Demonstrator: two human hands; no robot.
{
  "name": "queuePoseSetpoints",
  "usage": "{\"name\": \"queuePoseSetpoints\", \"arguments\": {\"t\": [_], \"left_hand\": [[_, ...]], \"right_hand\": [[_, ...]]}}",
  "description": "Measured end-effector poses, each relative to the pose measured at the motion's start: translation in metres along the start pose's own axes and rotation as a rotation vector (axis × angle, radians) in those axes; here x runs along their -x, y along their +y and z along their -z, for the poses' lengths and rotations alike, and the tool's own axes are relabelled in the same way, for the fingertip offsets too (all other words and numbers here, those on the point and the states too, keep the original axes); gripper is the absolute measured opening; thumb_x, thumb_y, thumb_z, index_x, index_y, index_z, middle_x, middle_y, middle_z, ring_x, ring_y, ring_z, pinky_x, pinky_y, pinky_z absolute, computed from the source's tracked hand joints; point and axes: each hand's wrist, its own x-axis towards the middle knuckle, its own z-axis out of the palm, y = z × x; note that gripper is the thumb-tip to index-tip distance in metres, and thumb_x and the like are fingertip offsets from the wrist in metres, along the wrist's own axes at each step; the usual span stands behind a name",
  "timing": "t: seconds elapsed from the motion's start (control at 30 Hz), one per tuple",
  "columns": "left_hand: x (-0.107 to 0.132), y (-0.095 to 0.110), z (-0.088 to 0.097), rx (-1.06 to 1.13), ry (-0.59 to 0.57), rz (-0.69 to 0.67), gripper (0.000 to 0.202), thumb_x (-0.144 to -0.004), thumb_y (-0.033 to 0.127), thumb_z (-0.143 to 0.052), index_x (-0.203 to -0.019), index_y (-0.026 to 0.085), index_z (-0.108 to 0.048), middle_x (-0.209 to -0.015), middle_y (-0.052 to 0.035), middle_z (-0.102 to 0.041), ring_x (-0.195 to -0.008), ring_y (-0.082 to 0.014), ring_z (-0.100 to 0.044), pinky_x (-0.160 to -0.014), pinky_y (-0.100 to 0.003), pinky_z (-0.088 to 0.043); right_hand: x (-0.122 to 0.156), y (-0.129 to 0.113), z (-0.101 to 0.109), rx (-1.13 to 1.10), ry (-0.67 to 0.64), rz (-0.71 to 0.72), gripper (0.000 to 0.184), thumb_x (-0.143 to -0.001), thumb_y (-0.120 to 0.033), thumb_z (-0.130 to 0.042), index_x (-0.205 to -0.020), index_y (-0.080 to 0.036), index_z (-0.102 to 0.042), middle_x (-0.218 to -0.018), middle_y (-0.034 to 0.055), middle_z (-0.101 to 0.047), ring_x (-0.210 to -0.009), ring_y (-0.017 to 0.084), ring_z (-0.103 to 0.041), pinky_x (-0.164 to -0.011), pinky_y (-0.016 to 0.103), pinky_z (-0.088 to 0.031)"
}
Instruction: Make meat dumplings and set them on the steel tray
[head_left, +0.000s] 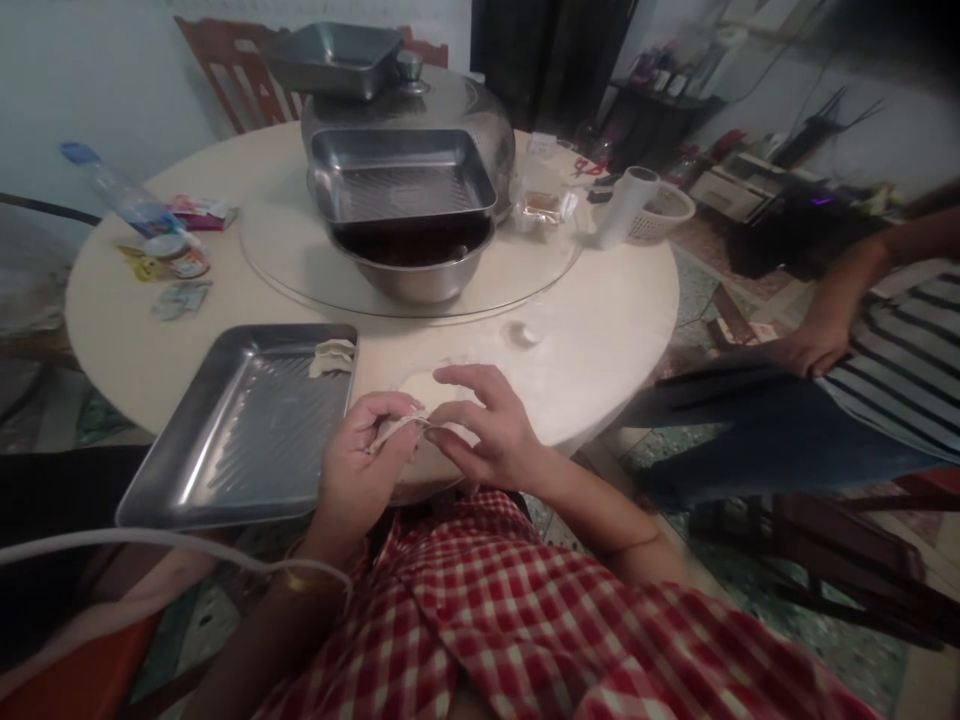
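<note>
Over the near edge of the round table, my left hand (366, 455) holds a pale dumpling (397, 431) between thumb and fingers. The thumb and index finger of my right hand (491, 432) pinch the dumpling's edge, with the other fingers raised. Just behind my hands, pale dough wrappers (418, 384) lie on the table, partly hidden by the fingers. To the left is a metal tray (240, 430) that juts over the table's edge. Folded dumplings (332, 358) sit in its far right corner.
A metal bowl (424, 280) with dark contents stands on a glass turntable, partly under another metal tray (405, 185). Behind is a large domed lid (480, 110). A plastic bottle (124, 190) lies left; a white basket (664, 212) stands right. Another person (885, 370) is at the right.
</note>
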Motion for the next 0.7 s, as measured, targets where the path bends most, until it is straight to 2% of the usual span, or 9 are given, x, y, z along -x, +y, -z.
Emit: {"name": "queuePoseSetpoints", "arguments": {"t": [0.2, 0.37, 0.5, 0.6, 0.7], "left_hand": [[-0.001, 0.000, 0.000, 0.014, -0.002, 0.029, 0.006, -0.081, 0.020, -0.062, -0.087, 0.019, -0.061, -0.092, 0.0000, -0.065, -0.051, -0.0062, -0.050, -0.055, -0.022, -0.048], [0.001, -0.001, 0.000, 0.050, -0.019, 0.024, 0.008, -0.082, 0.016, -0.061, -0.088, 0.020, -0.061, -0.095, 0.0018, -0.064, -0.052, -0.0049, -0.051, -0.058, -0.021, -0.048], [0.000, -0.001, 0.001, 0.037, -0.058, -0.010, 0.008, -0.082, 0.015, -0.060, -0.088, 0.021, -0.062, -0.095, 0.0017, -0.064, -0.054, -0.0053, -0.051, -0.057, -0.020, -0.046], [-0.001, -0.001, 0.001, 0.027, -0.099, -0.044, 0.008, -0.082, 0.016, -0.061, -0.088, 0.021, -0.063, -0.093, 0.0019, -0.064, -0.056, -0.0061, -0.051, -0.057, -0.020, -0.045], [-0.001, 0.000, 0.002, -0.011, -0.098, -0.028, 0.008, -0.083, 0.016, -0.061, -0.089, 0.021, -0.063, -0.093, 0.0015, -0.064, -0.057, -0.0069, -0.051, -0.058, -0.021, -0.044]], "right_hand": [[-0.002, -0.002, 0.005, -0.088, 0.018, -0.014, 0.008, -0.086, -0.021, -0.061, -0.092, -0.018, -0.063, -0.114, 0.0122, -0.062, -0.104, 0.020, -0.060, -0.089, 0.037, -0.053], [-0.006, -0.005, 0.010, -0.152, 0.059, -0.194, 0.006, -0.086, -0.022, -0.060, -0.092, -0.019, -0.062, -0.111, 0.0111, -0.063, -0.105, 0.019, -0.061, -0.090, 0.038, -0.053], [-0.010, -0.003, 0.015, -0.211, -0.056, -0.259, 0.011, -0.087, -0.023, -0.060, -0.097, -0.019, -0.063, -0.113, 0.0107, -0.063, -0.109, 0.019, -0.060, -0.094, 0.038, -0.051], [-0.015, -0.001, 0.021, -0.205, -0.181, -0.224, 0.011, -0.087, -0.022, -0.060, -0.096, -0.019, -0.066, -0.114, 0.0093, -0.065, -0.108, 0.019, -0.059, -0.094, 0.038, -0.051], [-0.018, 0.000, 0.025, -0.159, -0.228, -0.189, 0.010, -0.088, -0.023, -0.059, -0.093, -0.019, -0.068, -0.111, 0.0088, -0.067, -0.105, 0.020, -0.059, -0.091, 0.038, -0.050]]}}
